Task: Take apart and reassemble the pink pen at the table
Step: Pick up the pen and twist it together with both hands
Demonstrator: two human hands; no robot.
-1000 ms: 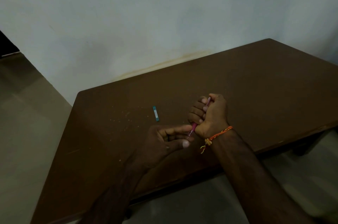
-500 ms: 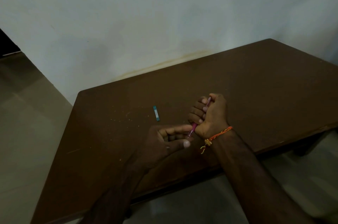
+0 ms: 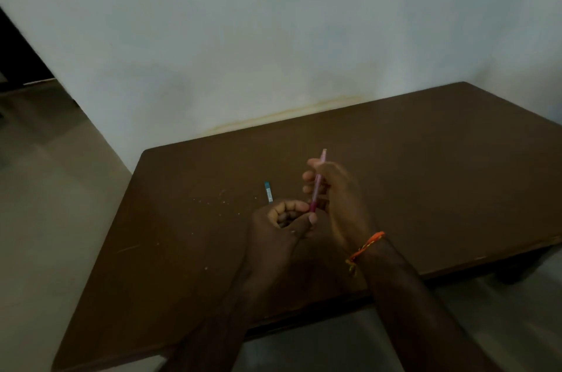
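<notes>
Both hands are over the near middle of the table (image 3: 425, 174). The right hand (image 3: 337, 192) is wrapped around the pink pen (image 3: 317, 183), keeping it steady and pointing to 12 o'clock. The left hand (image 3: 282, 219) pinches its bottom tip, likely to twist it. A small blue piece (image 3: 268, 192) lies at 10 o'clock, out of the way.

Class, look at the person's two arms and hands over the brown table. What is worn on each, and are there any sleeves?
Both forearms are bare, with no sleeves in view. The right hand has an orange braided thread band round its wrist, with a yellowish knotted end hanging down. The left hand shows no ring, watch or band. The right hand is motion-blurred.
</notes>
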